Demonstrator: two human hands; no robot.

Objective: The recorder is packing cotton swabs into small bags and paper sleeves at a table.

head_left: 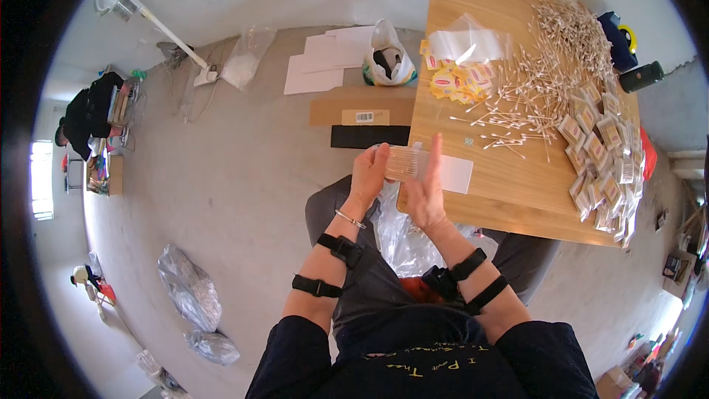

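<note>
My left hand (369,173) is closed on a clear packet of cotton swabs (402,165), its swabs lying side by side, just off the table's near left corner. My right hand (427,191) is at the packet's right end, fingers stretched out and held upright; whether it touches the packet I cannot tell. Partly behind that hand lies a white card (456,176) at the edge of the wooden table (509,210). Loose cotton swabs (528,100) are strewn beyond it, thickening into a large heap (572,33) at the far right.
Filled swab packets (602,151) are piled at the table's right. Yellow printed cards (459,83) and clear bags (469,44) lie at its far left. A plastic bag (406,233) hangs over my lap. Cardboard (362,107) and a white carrier bag (389,59) are on the floor.
</note>
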